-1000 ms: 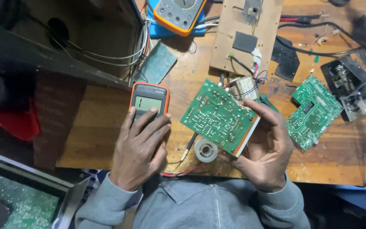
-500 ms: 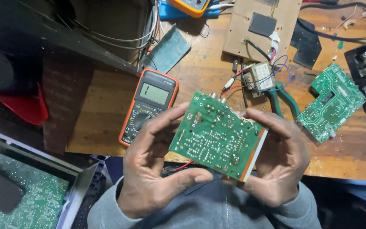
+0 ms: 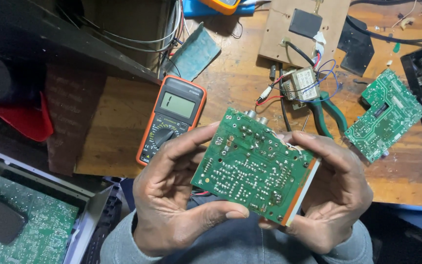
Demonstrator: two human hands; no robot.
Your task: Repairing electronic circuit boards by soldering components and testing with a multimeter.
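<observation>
My left hand [image 3: 172,205] and right hand [image 3: 335,195] both grip the green circuit board [image 3: 252,168] by its opposite edges, solder side up, tilted, held above the near edge of the wooden bench [image 3: 230,83]. Just beyond the left fingers, I see an orange multimeter [image 3: 172,117] lying flat on the bench. Farther right lie a small transformer [image 3: 301,84], green-handled pliers [image 3: 330,115] and a second green board [image 3: 386,115]; an open metal chassis [image 3: 81,222] at lower left contains another circuit board [image 3: 35,230].

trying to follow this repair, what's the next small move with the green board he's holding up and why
Probably tilt the green circuit board closer to inspect its solder joints. Both the left hand and right hand grip its edges with the solder side facing up, and the orange multimeter lies untouched on the wooden bench, no probes in hand.
</observation>
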